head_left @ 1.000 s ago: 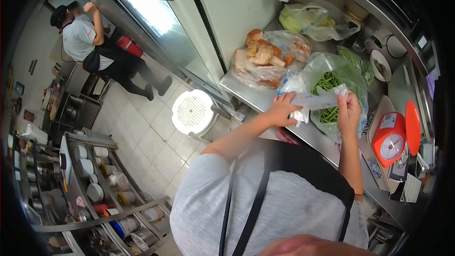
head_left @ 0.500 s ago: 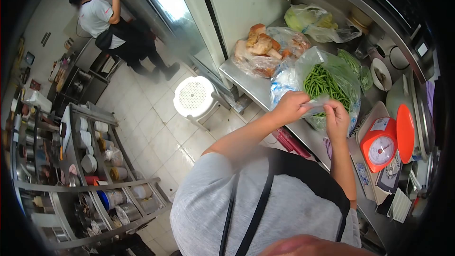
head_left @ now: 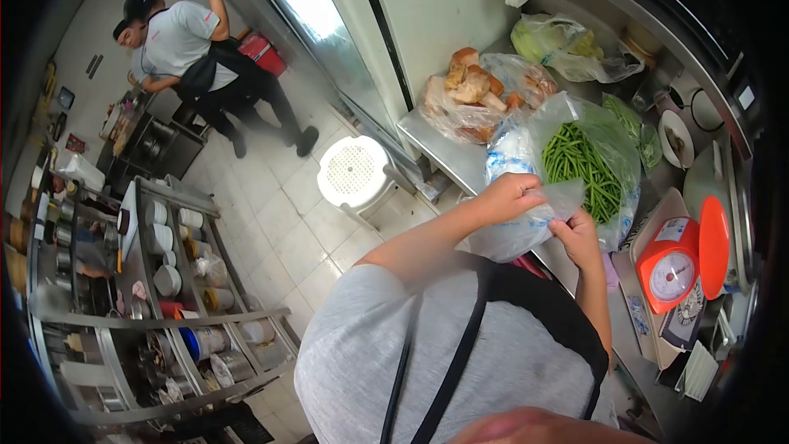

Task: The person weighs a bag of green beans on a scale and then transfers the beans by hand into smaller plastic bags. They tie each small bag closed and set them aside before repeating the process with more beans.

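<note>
My left hand [head_left: 511, 198] pinches the edge of a thin clear plastic bag [head_left: 518, 233]. My right hand [head_left: 578, 238] has its thumb and fingers closed on the same bag, a little lower and to the right. The bag hangs spread out between both hands, over the counter's front edge. Just beyond them, green beans [head_left: 582, 171] fill a larger open clear bag on the steel counter. To its left lies a white and blue plastic bundle [head_left: 508, 152]. Further back is a bag of pale and orange-brown meat pieces [head_left: 472, 97].
Right of my hands stands an orange dial scale [head_left: 670, 267] with an orange pan [head_left: 713, 247]. A bag of leafy greens [head_left: 559, 41] lies at the back. A white stool [head_left: 353, 171] and a shelf rack [head_left: 189, 321] stand left. Two people [head_left: 185, 41] are across the room.
The small bag, bunched between my fingers before, now hangs spread out and larger. My hands have shifted slightly lower in view. A second person's head shows beside the co-worker.
</note>
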### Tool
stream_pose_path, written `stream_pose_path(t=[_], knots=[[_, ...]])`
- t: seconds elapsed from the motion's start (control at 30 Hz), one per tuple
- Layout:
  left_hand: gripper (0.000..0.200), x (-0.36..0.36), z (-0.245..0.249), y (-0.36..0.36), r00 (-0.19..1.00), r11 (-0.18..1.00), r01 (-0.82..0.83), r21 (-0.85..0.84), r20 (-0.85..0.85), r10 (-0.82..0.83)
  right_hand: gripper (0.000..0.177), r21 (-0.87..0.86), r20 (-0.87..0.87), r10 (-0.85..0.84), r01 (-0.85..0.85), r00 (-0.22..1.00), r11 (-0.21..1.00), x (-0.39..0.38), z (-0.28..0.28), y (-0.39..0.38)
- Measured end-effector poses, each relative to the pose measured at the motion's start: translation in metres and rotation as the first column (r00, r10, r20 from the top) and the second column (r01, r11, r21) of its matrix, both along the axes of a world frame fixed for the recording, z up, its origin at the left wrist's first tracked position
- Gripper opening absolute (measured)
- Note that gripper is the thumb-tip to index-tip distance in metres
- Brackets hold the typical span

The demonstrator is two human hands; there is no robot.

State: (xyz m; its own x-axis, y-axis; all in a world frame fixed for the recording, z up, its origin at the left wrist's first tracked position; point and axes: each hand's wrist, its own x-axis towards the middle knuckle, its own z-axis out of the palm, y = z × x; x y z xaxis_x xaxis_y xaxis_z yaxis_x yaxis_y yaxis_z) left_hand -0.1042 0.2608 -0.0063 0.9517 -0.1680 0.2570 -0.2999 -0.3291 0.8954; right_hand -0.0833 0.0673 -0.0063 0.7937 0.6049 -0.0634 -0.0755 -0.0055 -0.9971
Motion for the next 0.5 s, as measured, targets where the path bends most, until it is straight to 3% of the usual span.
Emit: stream_pose_path(t=[0.03, 0.17, 0.2, 0.27, 0.33, 0.43, 0.5], knots=[[0.017, 0.004, 0.000, 0.005, 1.000, 1.000, 0.017, 0.020, 0.021, -0.017, 0.023, 0.028, -0.024, -0.027, 0.028, 0.999, 0.999, -0.001, 0.004, 0.006], [0.017, 0.025, -0.011, 0.022, 0.991, 0.998, 0.064, 0.028, 0.113, -0.067, 0.024, -0.386, 0.221, 0.050, 0.040, 0.974, 0.922, 0.013, -0.001, 0.013], [0.017, 0.030, -0.010, 0.026, 0.996, 0.997, 0.068, 0.030, 0.052, -0.069, 0.026, -0.455, 0.281, 0.072, 0.067, 0.957, 0.888, 0.017, 0.002, 0.014], [0.017, 0.034, -0.004, 0.035, 0.995, 0.992, 0.102, 0.078, -0.027, -0.100, 0.025, -0.328, 0.251, -0.031, 0.115, 0.967, 0.938, 0.021, -0.006, 0.014], [0.017, 0.039, -0.009, 0.043, 0.987, 0.979, 0.151, 0.139, -0.078, -0.141, 0.029, -0.239, 0.370, -0.015, 0.111, 0.929, 0.965, 0.027, -0.011, 0.012], [0.020, 0.053, -0.012, 0.050, 0.969, 0.979, 0.194, 0.062, -0.167, -0.182, 0.029, 0.096, 0.167, -0.218, 0.204, 0.962, 0.974, 0.025, -0.014, 0.023], [0.022, 0.061, -0.012, 0.054, 0.953, 0.974, 0.228, 0.015, -0.210, -0.220, 0.026, 0.137, 0.043, -0.180, 0.173, 0.983, 0.975, 0.029, -0.013, 0.020]])
